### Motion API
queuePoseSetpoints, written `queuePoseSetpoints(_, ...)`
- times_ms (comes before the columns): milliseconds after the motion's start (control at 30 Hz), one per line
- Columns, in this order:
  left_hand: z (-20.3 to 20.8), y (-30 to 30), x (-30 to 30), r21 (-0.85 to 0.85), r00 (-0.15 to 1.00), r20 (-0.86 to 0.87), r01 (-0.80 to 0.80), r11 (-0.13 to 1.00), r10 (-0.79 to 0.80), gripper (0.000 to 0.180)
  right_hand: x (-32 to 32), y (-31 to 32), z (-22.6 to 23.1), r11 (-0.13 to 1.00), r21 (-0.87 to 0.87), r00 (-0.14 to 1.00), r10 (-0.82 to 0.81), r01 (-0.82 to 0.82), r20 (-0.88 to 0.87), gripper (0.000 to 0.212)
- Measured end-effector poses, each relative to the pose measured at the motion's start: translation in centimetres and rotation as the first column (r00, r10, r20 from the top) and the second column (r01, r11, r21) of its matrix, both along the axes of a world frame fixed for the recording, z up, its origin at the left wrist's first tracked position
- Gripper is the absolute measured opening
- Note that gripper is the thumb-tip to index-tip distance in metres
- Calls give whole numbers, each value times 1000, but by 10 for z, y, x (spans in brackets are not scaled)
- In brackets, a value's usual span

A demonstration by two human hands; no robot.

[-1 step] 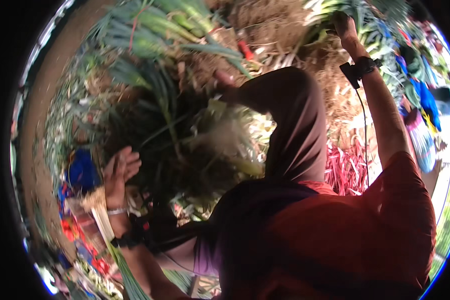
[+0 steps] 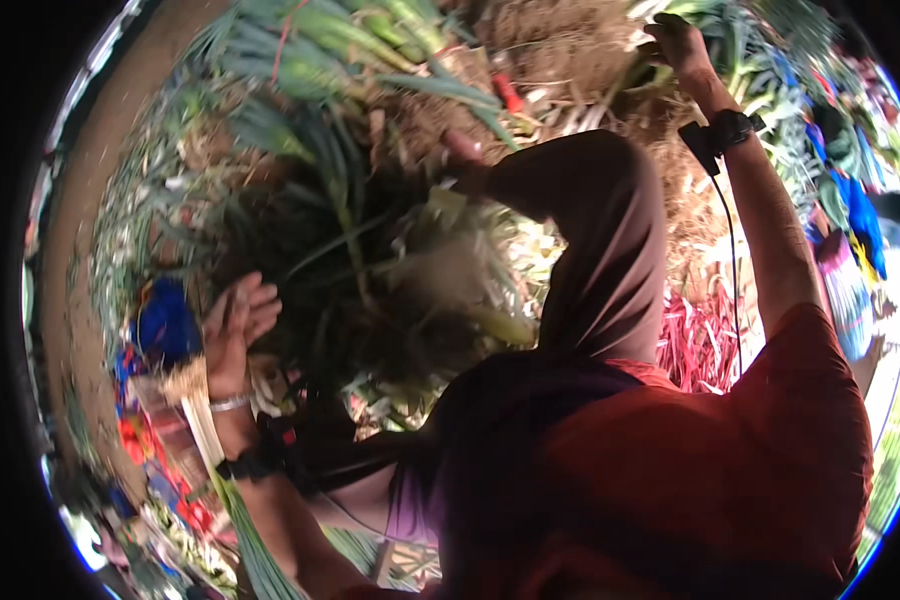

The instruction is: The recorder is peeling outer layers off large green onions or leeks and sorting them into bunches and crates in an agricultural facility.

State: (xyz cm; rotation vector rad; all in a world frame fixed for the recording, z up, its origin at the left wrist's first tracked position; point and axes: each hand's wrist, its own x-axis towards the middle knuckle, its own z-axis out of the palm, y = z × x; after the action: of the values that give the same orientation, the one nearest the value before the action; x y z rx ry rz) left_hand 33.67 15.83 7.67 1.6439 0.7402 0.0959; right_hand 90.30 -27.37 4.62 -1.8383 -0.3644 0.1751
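My left hand (image 2: pixel 238 325) is open, fingers stretched and pointing up, and nothing shows in its grasp. A leek (image 2: pixel 202 425) lies beside its wrist, root end up, its green leaves running down along my forearm. Right of this hand is a dark, shaded heap of leek leaves (image 2: pixel 345 250). Far off at the upper right, my right hand (image 2: pixel 682 50) is over the edge of a pile of leeks (image 2: pixel 735 45), with fingers loosely bent and apart. No leek shows between them.
A bundle of leeks (image 2: pixel 345 45) tied with red string lies at the upper left. Root masses (image 2: pixel 540 50) fill the top middle. My bent knee (image 2: pixel 595 180) rises between my hands. Red strips (image 2: pixel 698 340) lie right of my leg, and a blue bag (image 2: pixel 168 325) is at left.
My right hand has lifted slightly at the leek pile, and its fingers show more clearly apart. The left hand stays open in nearly the same place. The whole view has shifted a little.
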Motion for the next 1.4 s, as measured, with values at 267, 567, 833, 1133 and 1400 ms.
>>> queuePoseSetpoints(267,-27,23,-59,4,915,169,-373,928,367,44,-197,327,-92,778,128,712,617,-615,-335,25)
queuePoseSetpoints(567,1,-21,-45,47,923,264,-303,952,281,33,-374,371,-287,515,-326,609,659,-793,-441,39)
queuePoseSetpoints(833,6,-12,-58,-4,920,239,-320,947,312,30,-379,357,-283,461,-471,402,887,-752,226,45)
queuePoseSetpoints(1133,-13,-13,-53,23,929,160,-340,940,332,33,-482,315,-155,603,116,572,791,-789,-217,21)
queuePoseSetpoints(1400,-49,-7,-40,-108,757,317,-570,815,572,37,-509,270,-62,529,341,463,847,-777,-260,22)
